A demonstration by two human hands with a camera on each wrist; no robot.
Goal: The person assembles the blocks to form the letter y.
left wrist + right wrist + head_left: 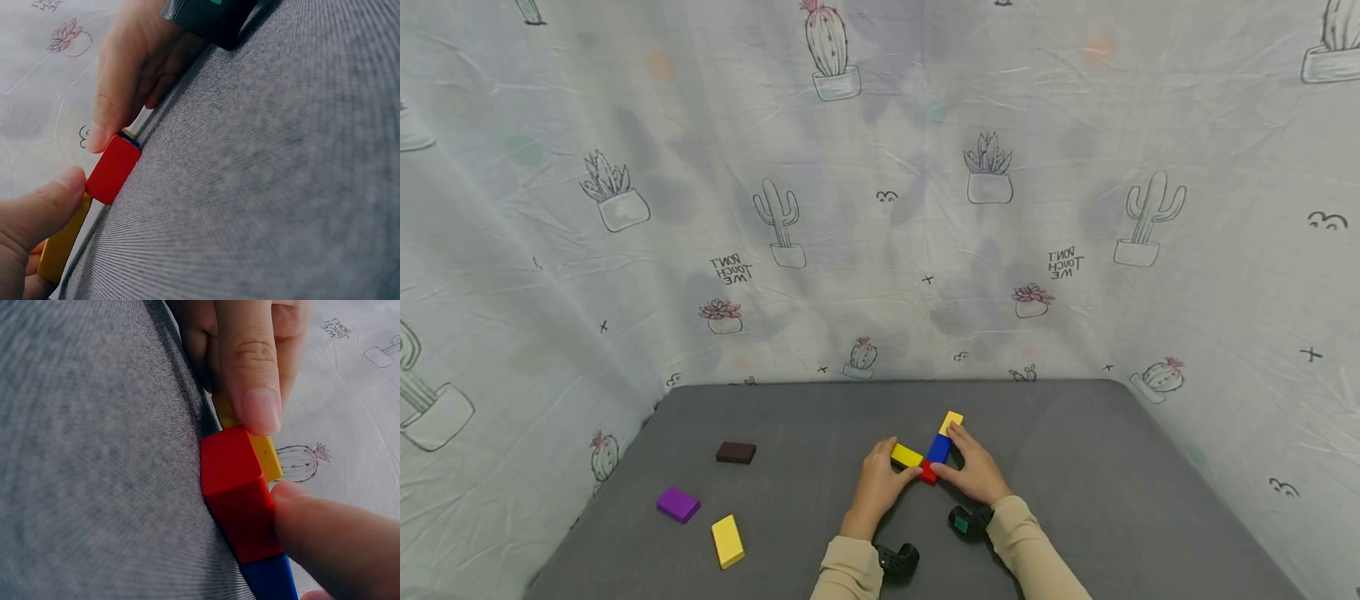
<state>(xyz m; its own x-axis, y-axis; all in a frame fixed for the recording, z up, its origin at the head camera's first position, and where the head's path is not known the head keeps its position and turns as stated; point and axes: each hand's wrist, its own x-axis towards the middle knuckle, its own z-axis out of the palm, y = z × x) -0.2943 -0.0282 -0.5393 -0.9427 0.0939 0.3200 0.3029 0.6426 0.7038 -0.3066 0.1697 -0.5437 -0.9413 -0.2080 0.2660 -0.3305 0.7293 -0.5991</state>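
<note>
My left hand (877, 485) grips a bright yellow block (907, 455) between thumb and fingers, one end of it meeting a red block (928, 476). From the red block a row runs away from me: a blue block (938, 450), then a pale yellow block (952, 418). My right hand (981, 471) holds this row from its right side. In the right wrist view its thumb presses the red block (240, 512) near the blue block (272, 578); its fingers reach the blue and pale yellow blocks. The left thumb tip lies right at the red block's edge (114, 169).
On the grey table (805, 417), to the left, lie a dark brown block (736, 452), a purple block (678, 504) and another pale yellow block (727, 542). A black device sits at each wrist, the left one (898, 563) close over the table. Cactus-print cloth (887, 250) hangs behind.
</note>
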